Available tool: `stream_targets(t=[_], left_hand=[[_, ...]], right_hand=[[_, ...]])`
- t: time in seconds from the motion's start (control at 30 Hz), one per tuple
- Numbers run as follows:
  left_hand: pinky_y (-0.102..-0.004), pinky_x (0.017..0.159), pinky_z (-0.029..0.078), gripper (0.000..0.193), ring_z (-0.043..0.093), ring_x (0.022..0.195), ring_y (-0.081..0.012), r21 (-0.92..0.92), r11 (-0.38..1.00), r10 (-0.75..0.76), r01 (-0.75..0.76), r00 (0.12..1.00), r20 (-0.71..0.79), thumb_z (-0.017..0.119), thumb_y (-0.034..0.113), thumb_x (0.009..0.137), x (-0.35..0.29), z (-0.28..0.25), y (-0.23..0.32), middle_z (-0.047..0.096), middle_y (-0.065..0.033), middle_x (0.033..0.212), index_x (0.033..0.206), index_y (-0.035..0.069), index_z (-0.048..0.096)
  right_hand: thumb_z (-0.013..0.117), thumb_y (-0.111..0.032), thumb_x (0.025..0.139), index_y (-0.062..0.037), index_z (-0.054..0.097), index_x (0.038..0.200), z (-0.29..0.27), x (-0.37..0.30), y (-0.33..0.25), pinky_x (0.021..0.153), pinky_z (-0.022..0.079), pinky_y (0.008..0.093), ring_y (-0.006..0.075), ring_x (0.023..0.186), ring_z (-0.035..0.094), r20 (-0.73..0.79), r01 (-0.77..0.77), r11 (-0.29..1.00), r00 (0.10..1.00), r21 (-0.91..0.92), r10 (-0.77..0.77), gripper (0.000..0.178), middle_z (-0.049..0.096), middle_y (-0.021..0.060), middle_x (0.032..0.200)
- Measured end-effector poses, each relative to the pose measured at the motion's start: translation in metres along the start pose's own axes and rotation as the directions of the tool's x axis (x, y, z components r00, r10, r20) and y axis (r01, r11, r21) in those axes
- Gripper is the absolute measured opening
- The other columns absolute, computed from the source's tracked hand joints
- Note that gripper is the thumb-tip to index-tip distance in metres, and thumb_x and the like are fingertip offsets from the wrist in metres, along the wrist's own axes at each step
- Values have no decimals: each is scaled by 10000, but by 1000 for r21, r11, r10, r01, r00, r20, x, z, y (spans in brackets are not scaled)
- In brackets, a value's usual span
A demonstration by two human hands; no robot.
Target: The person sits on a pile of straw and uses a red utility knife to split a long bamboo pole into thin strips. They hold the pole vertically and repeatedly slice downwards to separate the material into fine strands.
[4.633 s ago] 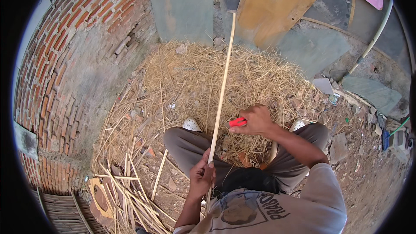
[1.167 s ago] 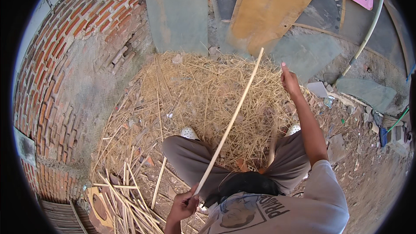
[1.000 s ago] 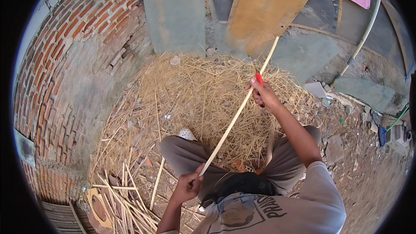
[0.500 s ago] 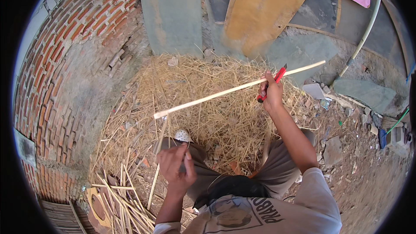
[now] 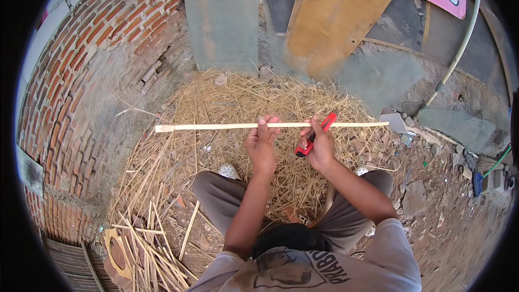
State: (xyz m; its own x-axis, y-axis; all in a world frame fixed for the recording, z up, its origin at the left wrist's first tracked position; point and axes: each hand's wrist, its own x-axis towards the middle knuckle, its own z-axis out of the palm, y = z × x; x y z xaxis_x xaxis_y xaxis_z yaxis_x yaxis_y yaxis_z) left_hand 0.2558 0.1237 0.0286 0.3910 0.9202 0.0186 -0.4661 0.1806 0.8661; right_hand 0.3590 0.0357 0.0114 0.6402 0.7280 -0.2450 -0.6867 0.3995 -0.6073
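A long pale wooden stick [image 5: 216, 126], with a thicker block-like end at the left, lies level across the view above the shavings. Near its middle, my left hand [image 5: 261, 143] pinches it between thumb and fingers. Farther right along the stick, my right hand [image 5: 321, 143] grips it too and keeps a red utility knife [image 5: 328, 121] with a black end in the palm. The knife slants across the stick; its blade cannot be made out. Both hands are above my spread knees, a short gap apart.
Straw-like shavings [image 5: 216, 97] cover the ground ahead. At lower left lies a pile of cut sticks [image 5: 154, 254] beside a yellowish board with a hole [image 5: 117, 251]. A brick wall [image 5: 70, 113] rises on the left; boards [image 5: 221, 27] lean at the back. Rubble [image 5: 416, 192] lies right.
My left hand has risen from near my knee and taken hold of the stick. The stick has swung from slanted to level, and my right hand with the knife has come lower and left.
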Motion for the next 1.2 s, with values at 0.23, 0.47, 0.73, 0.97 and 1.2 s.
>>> stream_targets(t=[0.23,0.47,0.73,0.97,1.2], left_hand=[[-316,817,566,354,679,956,-222,-112,994,-12,6,999,-47,553,271,987,-13,-15,6,669,-192,1064,1121,-55,590],[-330,811,531,301,685,912,-250,658,751,-64,-51,987,150,663,233,918,-94,-48,50,694,-143,995,1092,-12,645],[-377,733,491,383,652,796,-314,858,-11,31,-513,858,513,682,266,871,-88,-99,75,677,-119,909,1177,50,601],[-260,586,486,257,598,610,-127,794,598,-598,112,721,349,439,226,1032,-123,-144,68,584,-43,679,1143,30,564],[-233,476,388,308,424,485,-77,473,750,-661,461,547,514,363,298,1051,-154,-159,55,384,19,570,1014,23,496]], right_hand=[[501,-360,1003,-3,563,997,7,-4,-4,433,371,243,123,453,473,128,127,972,986,-196,-103,362,592,73,655],[531,-350,992,-15,601,884,2,4,-23,403,349,220,105,413,457,131,167,898,984,-406,-124,359,555,49,547],[571,-338,972,-26,598,793,2,9,-51,367,316,234,100,379,421,200,157,840,978,-519,-59,361,490,35,487],[576,-380,965,-37,600,827,-17,28,-60,402,333,245,85,383,399,258,120,850,966,-513,20,371,458,4,471],[508,-333,1005,-56,573,835,-20,31,-60,415,311,235,72,387,335,410,67,901,903,-429,128,331,398,-18,482]])
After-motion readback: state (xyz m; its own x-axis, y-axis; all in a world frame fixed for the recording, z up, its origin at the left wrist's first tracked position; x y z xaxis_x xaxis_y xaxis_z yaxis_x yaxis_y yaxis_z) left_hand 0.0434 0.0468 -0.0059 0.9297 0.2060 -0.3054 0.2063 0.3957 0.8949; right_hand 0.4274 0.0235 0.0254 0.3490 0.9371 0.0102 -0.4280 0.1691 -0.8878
